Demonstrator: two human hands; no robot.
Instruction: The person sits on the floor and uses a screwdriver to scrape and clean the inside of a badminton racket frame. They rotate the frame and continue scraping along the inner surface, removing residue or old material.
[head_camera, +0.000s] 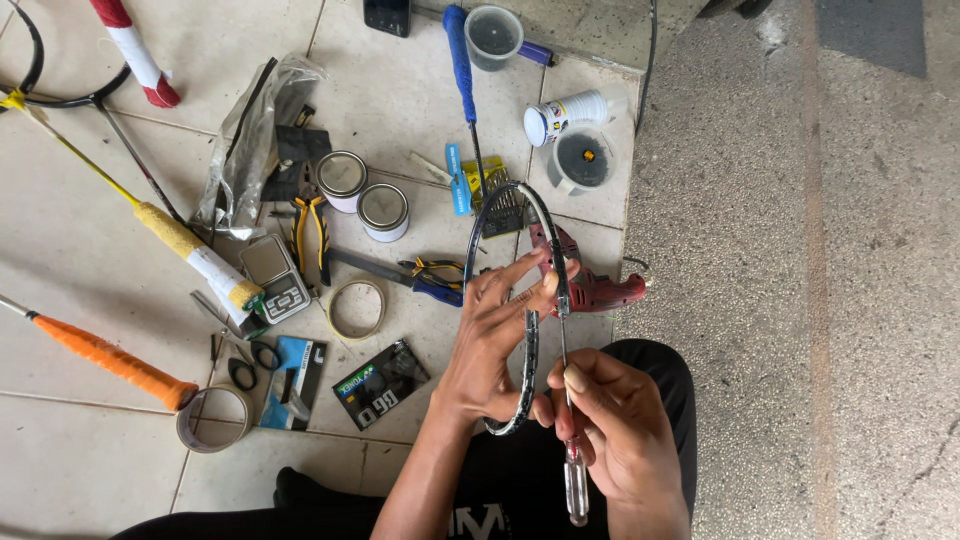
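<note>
My left hand (495, 335) grips the rim of an unstrung badminton racket frame (530, 215), fingers stretched along its right side. The frame's blue-wrapped handle (459, 55) points away from me. My right hand (610, 430) is closed on a thin awl-like tool with a clear handle (575, 490); its metal shaft (562, 340) runs up to the rim by my left fingertips. Both hands are over my lap, above dark trousers.
A red power drill (600, 290) lies just beyond the frame. On the tiled floor sit two small tins (362, 195), pliers (310, 235), tape rolls (357, 310), scissors (245, 360), a small scale (272, 275), plastic cups (583, 158) and other rackets (120, 360). Rough concrete lies to the right.
</note>
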